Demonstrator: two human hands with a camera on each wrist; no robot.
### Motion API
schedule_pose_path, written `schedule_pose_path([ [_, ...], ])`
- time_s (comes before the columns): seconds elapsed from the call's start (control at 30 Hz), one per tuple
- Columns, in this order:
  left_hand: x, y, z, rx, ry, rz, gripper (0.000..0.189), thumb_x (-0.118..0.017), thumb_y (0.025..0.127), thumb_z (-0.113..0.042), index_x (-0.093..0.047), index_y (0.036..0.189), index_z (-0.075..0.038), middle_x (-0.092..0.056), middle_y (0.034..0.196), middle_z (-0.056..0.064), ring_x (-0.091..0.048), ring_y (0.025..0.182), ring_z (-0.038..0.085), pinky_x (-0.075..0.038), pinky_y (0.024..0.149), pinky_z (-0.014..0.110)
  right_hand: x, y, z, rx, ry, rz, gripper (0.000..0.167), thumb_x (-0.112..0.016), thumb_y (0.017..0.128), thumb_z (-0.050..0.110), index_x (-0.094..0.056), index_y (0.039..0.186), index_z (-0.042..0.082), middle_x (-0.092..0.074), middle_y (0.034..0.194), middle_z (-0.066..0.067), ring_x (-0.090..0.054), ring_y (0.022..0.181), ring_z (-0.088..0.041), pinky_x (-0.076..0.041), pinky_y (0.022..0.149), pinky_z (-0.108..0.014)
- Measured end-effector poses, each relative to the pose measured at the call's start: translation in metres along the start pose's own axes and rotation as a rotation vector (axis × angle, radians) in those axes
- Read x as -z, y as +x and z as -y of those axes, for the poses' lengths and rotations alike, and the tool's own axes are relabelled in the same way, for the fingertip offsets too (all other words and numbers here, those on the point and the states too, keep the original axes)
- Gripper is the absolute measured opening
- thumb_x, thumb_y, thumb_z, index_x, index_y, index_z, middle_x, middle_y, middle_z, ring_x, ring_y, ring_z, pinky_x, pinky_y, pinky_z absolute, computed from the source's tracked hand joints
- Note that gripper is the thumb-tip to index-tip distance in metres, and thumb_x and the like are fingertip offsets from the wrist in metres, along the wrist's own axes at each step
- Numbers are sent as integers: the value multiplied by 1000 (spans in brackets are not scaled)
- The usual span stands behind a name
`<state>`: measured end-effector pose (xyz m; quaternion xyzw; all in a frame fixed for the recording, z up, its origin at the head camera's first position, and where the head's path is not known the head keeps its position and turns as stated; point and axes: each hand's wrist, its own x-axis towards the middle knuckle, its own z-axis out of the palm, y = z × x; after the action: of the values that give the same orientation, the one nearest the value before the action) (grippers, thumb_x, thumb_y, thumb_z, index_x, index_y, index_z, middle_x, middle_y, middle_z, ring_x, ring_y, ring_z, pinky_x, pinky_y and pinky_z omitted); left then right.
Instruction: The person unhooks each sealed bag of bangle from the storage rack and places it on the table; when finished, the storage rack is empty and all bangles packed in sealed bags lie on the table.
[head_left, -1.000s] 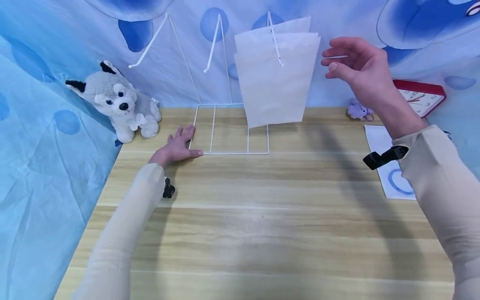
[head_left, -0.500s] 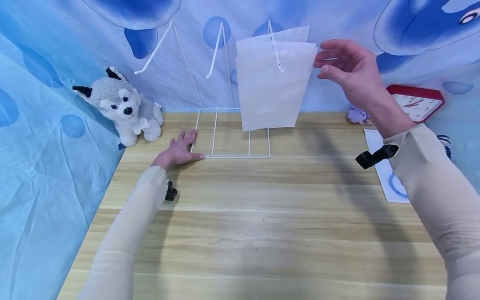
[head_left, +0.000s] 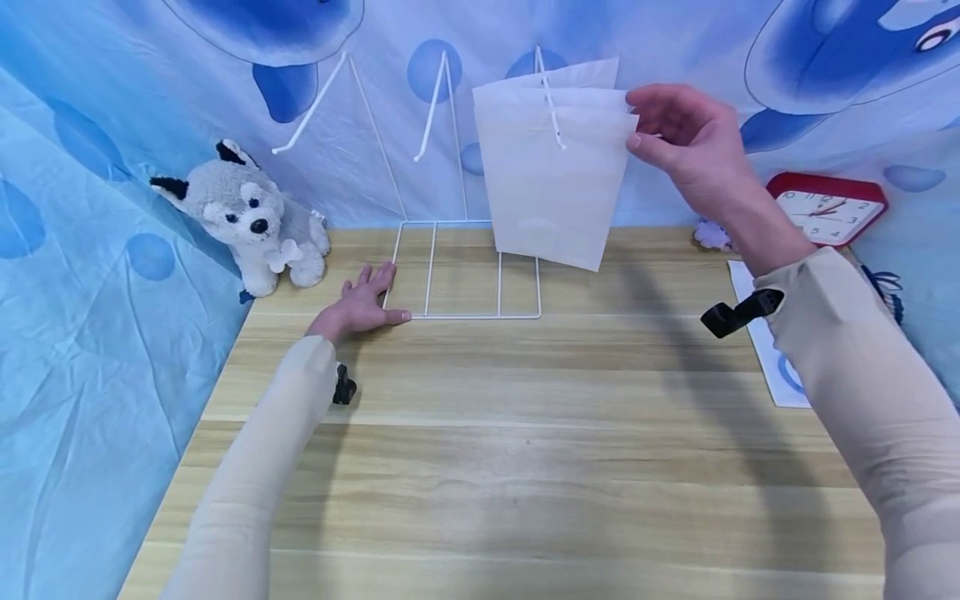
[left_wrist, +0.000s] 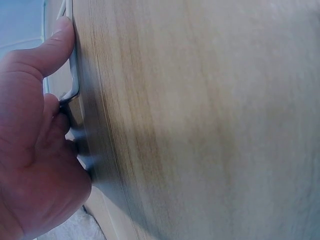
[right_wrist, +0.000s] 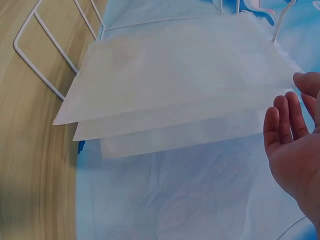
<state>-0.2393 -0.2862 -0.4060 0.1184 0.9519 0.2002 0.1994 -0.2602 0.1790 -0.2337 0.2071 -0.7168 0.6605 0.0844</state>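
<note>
Several flat white papers (head_left: 552,187), perhaps thin bags, hang on the right prong of a white wire rack (head_left: 501,317). The front one hangs askew, and in the right wrist view the layers (right_wrist: 170,75) fan apart at one edge. At the papers' upper right corner is my right hand (head_left: 690,142), its fingers bent loosely and its thumb apart from the index finger. The paper's edge lies at the fingertips, with no clear pinch visible. My left hand (head_left: 360,304) rests with spread fingers on the rack's front left corner; in the left wrist view the thumb (left_wrist: 57,45) lies along the wire.
Two other prongs (head_left: 431,108) rise from the rack at left. A grey plush dog (head_left: 247,217) sits at the back left. At right are a red-framed clock (head_left: 828,208), a purple toy (head_left: 708,235) and a white sheet (head_left: 768,350). Blue cloth (head_left: 97,333) lines the back and sides.
My right hand has moved left to the papers' upper corner. The front paper has dropped and tilted, its right side now lower. My left hand has stayed on the rack; the view has shifted slightly.
</note>
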Motion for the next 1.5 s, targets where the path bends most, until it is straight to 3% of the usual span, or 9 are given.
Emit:
schedule_pose_path([
  [0.17,0,-1,-2,5,-1,3,100,-64,96,-45,0,160,-3,8,166,15,16,148,40,11,114,63,-6,1,4,-27,-73,11,37,-71,92,3,-70,128,12,-66,119,-9,-57,97,-22,-49,86,-21],
  [0.4,-1,-2,-1,3,9,5,100,-64,96,-45,1,160,-3,8,166,15,17,147,40,11,113,63,-17,6,9,-40,-131,101,40,-68,95,6,-66,134,14,-64,121,-9,-59,95,-22,-50,86,-21],
  [0.73,-4,-4,0,5,-2,-1,100,-65,96,-44,-1,160,-3,7,166,15,16,148,40,11,113,63,-34,17,6,-156,153,143,35,-66,95,0,-70,128,11,-55,136,-14,-62,107,-27,-55,86,-24],
  [0.87,-5,-4,-1,4,-9,-2,99,-65,96,-44,-1,160,-3,7,166,15,16,148,40,11,114,63,-34,17,5,-175,170,125,35,-67,95,2,-70,128,12,-53,139,-13,-60,112,-29,-55,86,-24],
  [1.5,-3,-1,1,-3,-8,-6,101,-66,95,-44,0,160,-4,8,166,13,18,148,38,11,114,63,-40,24,3,-245,294,143,34,-63,95,-6,-73,124,10,-52,141,-12,-67,101,-24,-57,79,-28],
])
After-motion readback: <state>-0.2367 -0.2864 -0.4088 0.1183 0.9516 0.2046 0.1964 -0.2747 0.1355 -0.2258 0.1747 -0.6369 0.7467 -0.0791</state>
